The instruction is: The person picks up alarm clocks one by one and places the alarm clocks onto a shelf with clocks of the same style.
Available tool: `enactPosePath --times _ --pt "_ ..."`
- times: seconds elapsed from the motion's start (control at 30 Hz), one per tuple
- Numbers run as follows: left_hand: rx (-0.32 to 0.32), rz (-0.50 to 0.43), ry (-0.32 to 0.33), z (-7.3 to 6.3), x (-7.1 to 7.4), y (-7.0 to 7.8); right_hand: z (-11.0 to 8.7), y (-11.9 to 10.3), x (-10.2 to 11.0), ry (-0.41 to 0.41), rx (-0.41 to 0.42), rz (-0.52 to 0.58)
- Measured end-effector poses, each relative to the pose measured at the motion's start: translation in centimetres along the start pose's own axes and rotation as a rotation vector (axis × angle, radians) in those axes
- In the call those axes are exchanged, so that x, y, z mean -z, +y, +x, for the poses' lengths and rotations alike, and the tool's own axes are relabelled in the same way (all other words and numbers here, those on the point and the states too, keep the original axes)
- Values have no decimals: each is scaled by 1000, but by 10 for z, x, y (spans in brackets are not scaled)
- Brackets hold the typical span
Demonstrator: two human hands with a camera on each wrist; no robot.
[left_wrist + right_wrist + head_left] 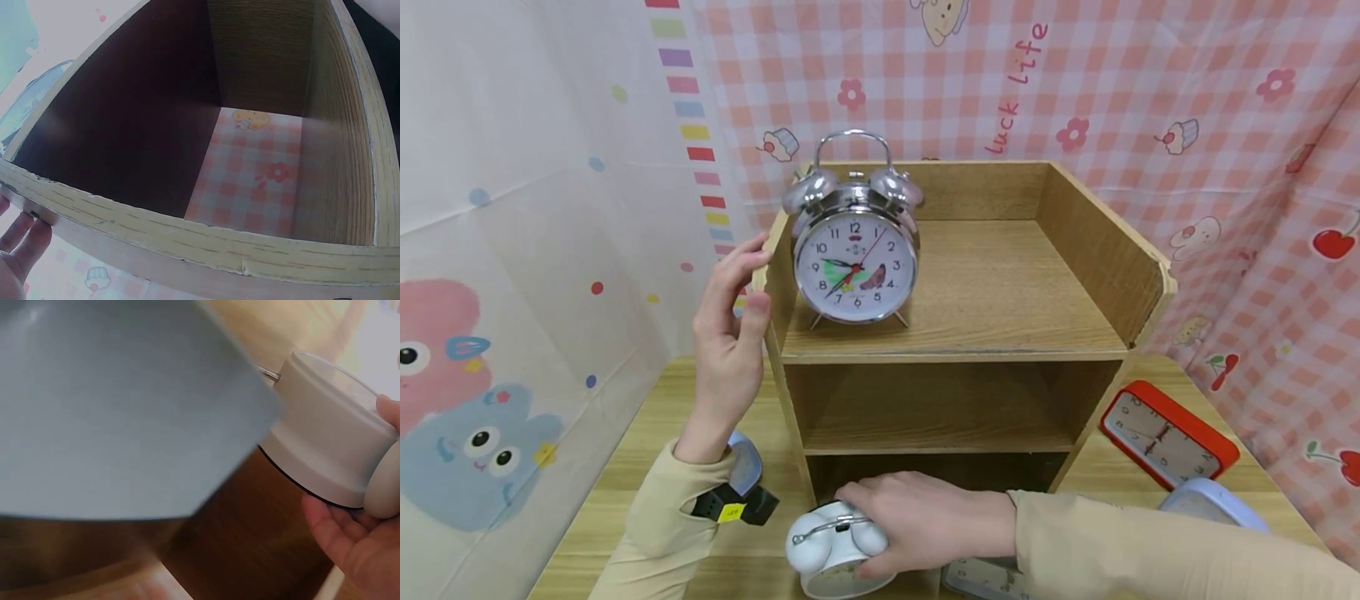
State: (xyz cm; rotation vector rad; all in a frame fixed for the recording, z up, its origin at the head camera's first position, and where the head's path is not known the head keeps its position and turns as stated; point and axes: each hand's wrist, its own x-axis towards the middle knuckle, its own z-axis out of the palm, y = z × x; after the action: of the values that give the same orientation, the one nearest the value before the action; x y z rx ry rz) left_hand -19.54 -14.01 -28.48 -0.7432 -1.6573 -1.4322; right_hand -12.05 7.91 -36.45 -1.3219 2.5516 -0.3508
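My right hand [917, 521] holds a white twin-bell alarm clock [820, 546] low in front of a wooden shelf unit [955, 354]. In the right wrist view, fingers curl under the back of this white clock [331, 419], and the thumb lies at its face. My left hand [726, 342] rests at the front edge of the unit's left side panel. From the left wrist, its fingertips [37, 234] touch the outer face of that panel. On the top shelf, at the left, a silver twin-bell alarm clock [856, 267] stands upright on two legs.
To the right of the unit lies a red rectangular clock [1221, 442], close to a light-blue clock [1225, 500]. Another clock [985, 579] shows partly under my right forearm. Behind my left wrist is a blue-rimmed item [745, 467]. A blurred grey surface [125, 412] covers much of the right wrist view.
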Motion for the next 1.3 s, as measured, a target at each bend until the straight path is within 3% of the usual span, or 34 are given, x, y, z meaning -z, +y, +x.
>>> enactPosePath --times 0.53,0.63,0.87,1.1,1.3 --pt "-3 -13 8 0 0 -1 -48 -8 13 184 81 -77" --pt "-6 -14 9 0 0 -1 -55 -8 16 202 73 -47" --pt "-10 -2 9 0 0 -1 -74 -9 26 151 5 105" --pt "-13 -6 14 -1 1 -1 -88 -16 37 262 26 103" --pt "2 10 3 0 1 0 -101 -17 45 306 -5 83"
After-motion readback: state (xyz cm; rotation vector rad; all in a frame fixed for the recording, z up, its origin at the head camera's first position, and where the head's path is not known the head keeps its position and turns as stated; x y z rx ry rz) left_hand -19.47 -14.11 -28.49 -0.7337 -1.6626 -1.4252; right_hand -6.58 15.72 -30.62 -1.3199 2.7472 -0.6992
